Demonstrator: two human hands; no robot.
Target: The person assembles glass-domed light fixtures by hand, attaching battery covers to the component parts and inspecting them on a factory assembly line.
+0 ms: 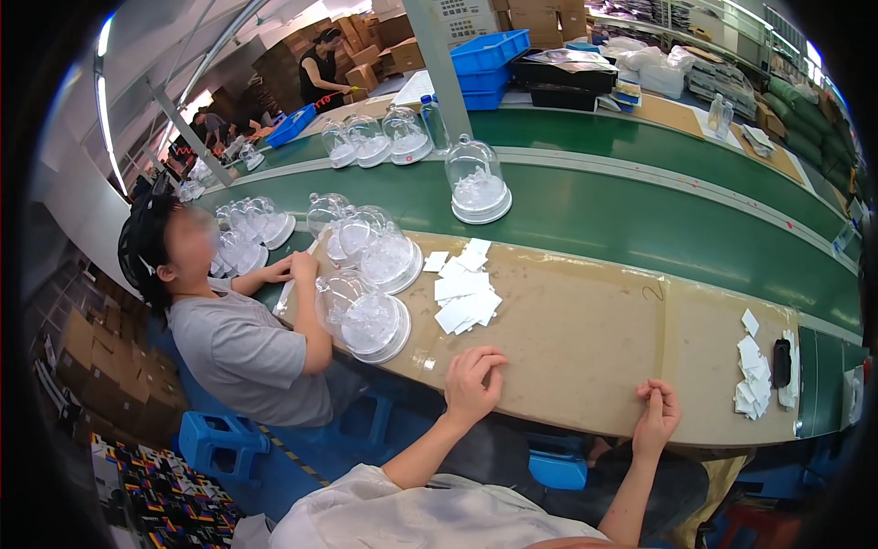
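Your left hand point(473, 382) rests at the near edge of the brown workbench point(585, 339), fingers curled loosely together, gripping nothing. Your right hand point(656, 414) sits further right on that same edge, fingertips pinched together; I cannot tell whether anything small is caught between them. Just beyond your left hand, toward the bench's left end, stands a clear dome on a white base point(366, 316), with two more domes point(370, 247) behind it. A loose pile of white cards point(466, 293) lies mid-bench, well apart from both hands. At the far right edge sits a second stack of white slips point(753, 377) beside a small black object point(781, 362). A seated co-worker point(238, 339) leans on the left end. One dome point(477, 183) rides the green conveyor point(640, 210).
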